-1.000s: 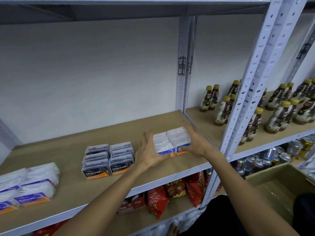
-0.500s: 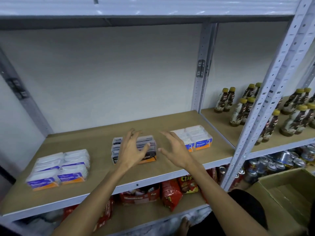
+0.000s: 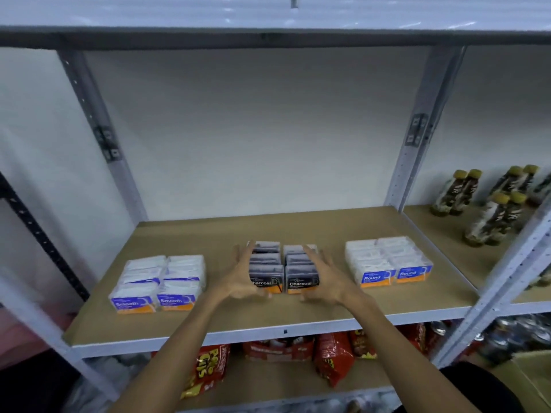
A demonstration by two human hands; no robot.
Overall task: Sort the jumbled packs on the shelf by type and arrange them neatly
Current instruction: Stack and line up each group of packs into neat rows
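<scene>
Three groups of packs stand in rows on the wooden shelf [image 3: 313,228]. White "Smooth" packs [image 3: 161,281] are at the left, dark "Charcoal" packs [image 3: 283,268] in the middle, white "Round" packs [image 3: 387,263] at the right. My left hand [image 3: 238,278] lies flat against the left side of the Charcoal group, fingers spread. Against the group's right side my right hand [image 3: 325,278] does the same. The two palms flank the dark packs; neither hand grips a pack.
Brown bottles with yellow caps [image 3: 489,204] stand on the adjoining shelf to the right. Red and yellow snack bags [image 3: 331,353] fill the shelf below, with cans [image 3: 512,335] at the lower right. Grey metal uprights [image 3: 417,129] frame the bay.
Both hands left the Round packs at the right, moved left, and now bracket the Charcoal group. The camera swung left, bringing all three groups into view.
</scene>
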